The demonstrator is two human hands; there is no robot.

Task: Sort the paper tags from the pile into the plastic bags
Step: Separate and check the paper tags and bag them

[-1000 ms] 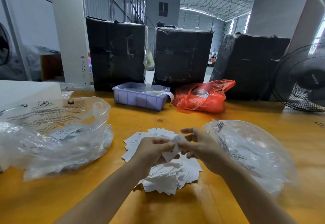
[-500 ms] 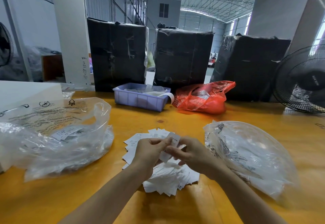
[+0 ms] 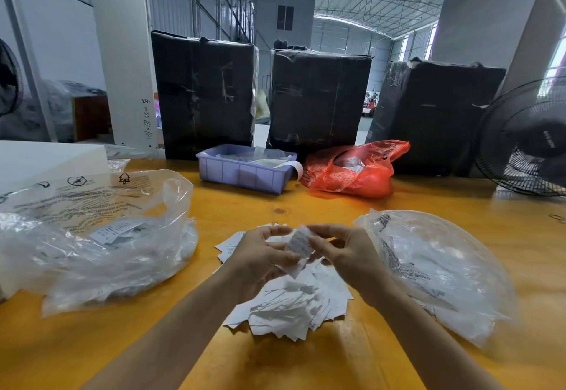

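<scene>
A pile of white paper tags [image 3: 294,307] lies on the orange table in front of me. Just above it, my left hand [image 3: 260,261] and my right hand [image 3: 346,255] meet and pinch the same small printed paper tag [image 3: 299,242], held tilted between their fingertips. A clear plastic bag [image 3: 98,236] with printed text lies to the left and holds some tags. A second clear plastic bag [image 3: 438,267] lies to the right, close to my right wrist, with tags inside it.
At the back of the orange table [image 3: 275,206] stand a purple plastic bin [image 3: 245,172] and a red plastic bag [image 3: 352,172]. Behind them are three black wrapped boxes [image 3: 318,98]. A black fan [image 3: 526,138] is at the right, a white block [image 3: 36,160] at the left.
Both hands stayed over the pile and kept working the same tag. The tag now stands more upright between the fingertips, and the fingers have spread a little.
</scene>
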